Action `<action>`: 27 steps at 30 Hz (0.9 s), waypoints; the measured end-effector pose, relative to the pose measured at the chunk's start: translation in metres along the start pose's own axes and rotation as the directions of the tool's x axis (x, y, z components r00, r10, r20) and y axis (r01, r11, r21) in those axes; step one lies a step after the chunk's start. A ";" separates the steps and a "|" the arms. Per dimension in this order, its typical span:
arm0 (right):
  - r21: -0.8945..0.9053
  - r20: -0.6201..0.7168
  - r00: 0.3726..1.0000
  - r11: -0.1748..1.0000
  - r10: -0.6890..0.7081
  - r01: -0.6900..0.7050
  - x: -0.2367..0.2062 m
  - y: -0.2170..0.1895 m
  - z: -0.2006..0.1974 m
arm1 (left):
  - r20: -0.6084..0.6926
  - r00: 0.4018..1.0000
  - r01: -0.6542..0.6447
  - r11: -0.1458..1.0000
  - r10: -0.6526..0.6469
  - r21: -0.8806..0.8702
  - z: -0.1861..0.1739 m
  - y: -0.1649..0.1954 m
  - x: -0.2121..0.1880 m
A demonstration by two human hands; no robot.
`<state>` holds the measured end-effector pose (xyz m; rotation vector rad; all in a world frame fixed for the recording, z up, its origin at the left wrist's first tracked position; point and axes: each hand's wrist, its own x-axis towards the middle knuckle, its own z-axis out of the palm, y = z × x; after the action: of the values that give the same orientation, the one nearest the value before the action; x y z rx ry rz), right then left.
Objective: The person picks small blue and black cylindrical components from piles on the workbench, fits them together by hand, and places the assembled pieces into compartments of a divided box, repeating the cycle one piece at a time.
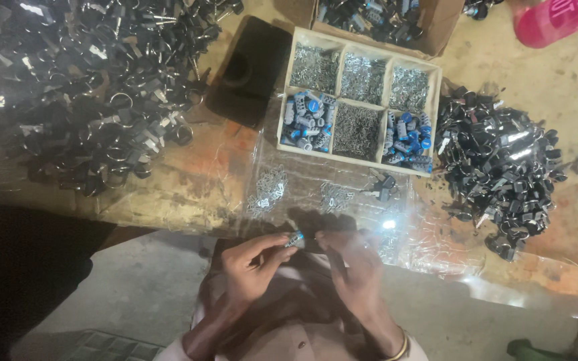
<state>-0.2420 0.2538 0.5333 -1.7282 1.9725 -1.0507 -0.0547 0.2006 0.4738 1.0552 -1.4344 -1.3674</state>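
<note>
At the worktop's near edge the left hand (252, 264) pinches a small blue-capped cylinder (294, 238) while the right hand (352, 264) – fingers closed, apparently on a tiny part – fits it; next comes steady alignment.

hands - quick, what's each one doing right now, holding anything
Left hand: closed, pinching a small grey cylinder with a blue end at the fingertips.
Right hand: fingers curled by the cylinder; whether it grips anything cannot be told.
</note>
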 end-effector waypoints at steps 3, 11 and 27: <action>0.122 -0.028 0.999 0.992 0.028 -0.024 0.005 -0.007 0.008 | 0.007 1.000 0.012 1.000 -0.012 0.008 0.002 0.001 0.001; 0.203 0.009 0.981 0.960 0.193 -0.191 0.006 -0.013 0.017 | 0.018 0.997 -0.071 0.985 0.069 0.158 -0.002 0.013 0.006; -0.387 0.141 0.984 0.908 -0.112 0.159 0.058 -0.033 0.020 | -0.082 0.996 0.042 0.998 -0.038 0.046 -0.038 0.008 0.004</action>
<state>-0.2174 0.1920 0.5560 -2.1079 2.1239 -0.5933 -0.0193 0.1874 0.4831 1.1627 -1.3988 -1.3099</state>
